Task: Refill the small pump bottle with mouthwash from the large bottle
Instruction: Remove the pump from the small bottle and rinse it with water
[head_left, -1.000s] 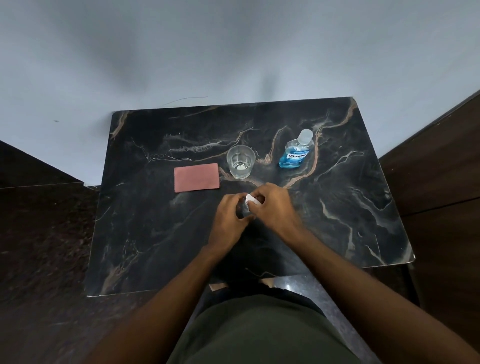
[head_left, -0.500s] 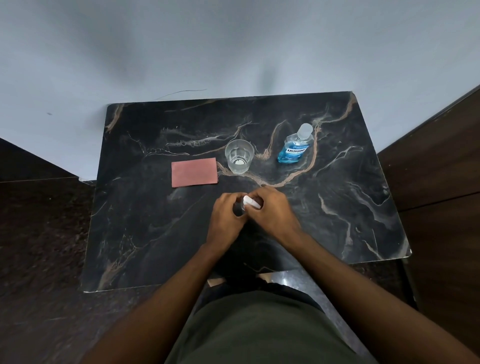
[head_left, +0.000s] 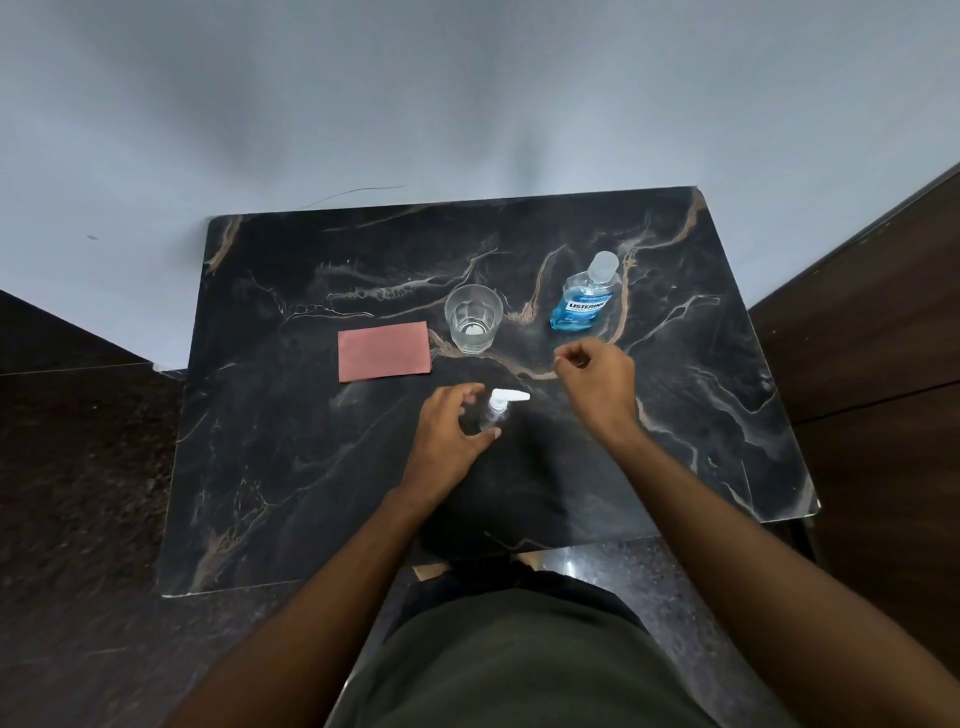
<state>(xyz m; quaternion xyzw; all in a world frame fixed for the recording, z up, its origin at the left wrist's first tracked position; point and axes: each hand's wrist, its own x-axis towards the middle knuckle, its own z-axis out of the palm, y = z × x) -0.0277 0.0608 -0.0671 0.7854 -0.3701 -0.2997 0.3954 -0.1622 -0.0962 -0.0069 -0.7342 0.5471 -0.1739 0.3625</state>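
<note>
From the head view, the small pump bottle (head_left: 493, 413) stands upright on the dark marble table (head_left: 311, 467), its white pump head (head_left: 510, 397) seated on top with the nozzle pointing toward the right hand. The left hand (head_left: 451, 431) is cupped round the bottle's clear body, fingers and thumb curled loosely with a little gap showing, so whether it truly grips or merely brackets the bottle I cannot tell. The right hand (head_left: 600, 382) hangs in the air beyond and to the right of the pump, holding nothing, fingers loosely curled. Just beyond that hand stands the large bottle (head_left: 586, 299) of blue mouthwash, cap on. Beyond the left hand sits a clear glass (head_left: 472, 318), and beside the glass, further left, lies a reddish cloth (head_left: 384, 351). The refill looks to be at its opening step: the pump is not yet off and nothing is poured. The next move likely calls for steadying the small bottle firmly and unscrewing the pump, or uncapping the mouthwash first.
</note>
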